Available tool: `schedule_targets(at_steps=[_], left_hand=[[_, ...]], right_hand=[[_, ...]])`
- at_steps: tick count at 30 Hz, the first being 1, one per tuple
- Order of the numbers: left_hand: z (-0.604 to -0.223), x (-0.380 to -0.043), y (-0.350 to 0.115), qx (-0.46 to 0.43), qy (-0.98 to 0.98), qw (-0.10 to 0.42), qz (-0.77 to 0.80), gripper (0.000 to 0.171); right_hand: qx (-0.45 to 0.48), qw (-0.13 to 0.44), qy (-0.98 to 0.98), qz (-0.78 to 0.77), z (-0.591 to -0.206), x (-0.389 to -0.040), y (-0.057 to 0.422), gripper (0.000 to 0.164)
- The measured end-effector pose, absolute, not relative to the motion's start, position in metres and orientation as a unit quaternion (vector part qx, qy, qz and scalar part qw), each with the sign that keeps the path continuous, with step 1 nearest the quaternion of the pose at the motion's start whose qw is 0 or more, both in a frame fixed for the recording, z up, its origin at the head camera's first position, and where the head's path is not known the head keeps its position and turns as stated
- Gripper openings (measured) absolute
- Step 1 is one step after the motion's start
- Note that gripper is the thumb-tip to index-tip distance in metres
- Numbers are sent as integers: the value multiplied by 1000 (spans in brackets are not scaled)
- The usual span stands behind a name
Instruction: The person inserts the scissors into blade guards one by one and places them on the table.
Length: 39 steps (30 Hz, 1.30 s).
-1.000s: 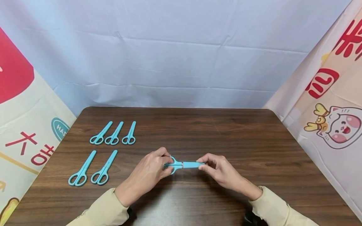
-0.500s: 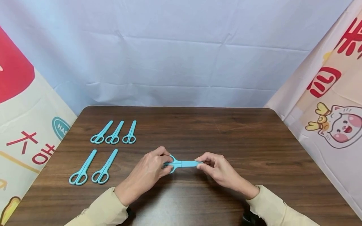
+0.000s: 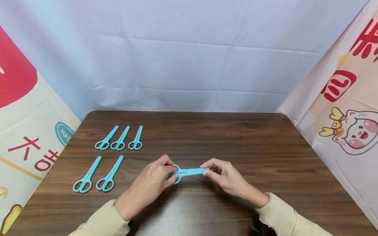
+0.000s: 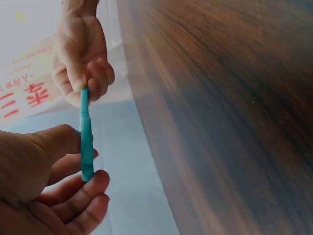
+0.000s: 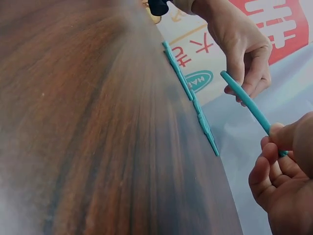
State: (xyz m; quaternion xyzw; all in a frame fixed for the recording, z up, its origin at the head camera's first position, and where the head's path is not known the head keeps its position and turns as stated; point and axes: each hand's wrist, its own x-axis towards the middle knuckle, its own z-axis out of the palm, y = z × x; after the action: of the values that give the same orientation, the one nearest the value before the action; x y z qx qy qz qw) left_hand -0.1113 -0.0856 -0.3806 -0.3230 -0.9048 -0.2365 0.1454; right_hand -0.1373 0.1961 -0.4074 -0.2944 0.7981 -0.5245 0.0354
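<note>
Light-blue scissors [image 3: 182,172] lie level between both hands, finger loops to the left, with a matching blade cover [image 3: 195,171] over the blades. My left hand [image 3: 152,178] grips the loops with thumb and fingers, hiding part of them. At the other end, my right hand [image 3: 228,178] pinches the cover's tip between thumb and fingers. Seen edge-on in the left wrist view, the scissors [image 4: 86,142] make a thin strip running from hand to hand. The right wrist view shows them held above the tabletop, with the cover [image 5: 254,110] reaching into the right fingers.
On the left of the brown wooden table [image 3: 251,141] are several more covered blue scissors: a back row of three, including one pair [image 3: 136,139], and a front row of two, including another pair [image 3: 106,175]. Pale cloth [image 3: 189,65] hangs behind; printed banners flank both sides.
The small gap between cover and handles, seen one second ago, has closed as the cover slid onto the scissors. Both hands have since shifted slightly left with them, and the scissors tilt a little.
</note>
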Motion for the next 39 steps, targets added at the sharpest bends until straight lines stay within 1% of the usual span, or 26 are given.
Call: schedule_targets(at_steps=[9,15,22,28,33,39], left_hand=[[-382,-102,-87,-306,-917,166,-195,4],[-381,-100,-92,-293,-917,190,-192,8],[-380,-92,-100,-252,-926,205,-190,13],[-381,-90,-108,-210,-934,203,-204,17],[-380,-89,-116,-175,-942,211,-194,14],[-381,-85,-125,-129,-953,190,-198,15]], right_hand=[[-293,1,809,-509,-402,-142,186,15],[-294,-19,807,-512,-401,-146,185,20],[-273,-20,800,-534,-396,-150,193,20],[-260,-48,819,-509,-394,-155,204,16],[-253,-68,830,-493,-395,-160,215,17],[-244,-95,850,-457,-397,-164,228,21]])
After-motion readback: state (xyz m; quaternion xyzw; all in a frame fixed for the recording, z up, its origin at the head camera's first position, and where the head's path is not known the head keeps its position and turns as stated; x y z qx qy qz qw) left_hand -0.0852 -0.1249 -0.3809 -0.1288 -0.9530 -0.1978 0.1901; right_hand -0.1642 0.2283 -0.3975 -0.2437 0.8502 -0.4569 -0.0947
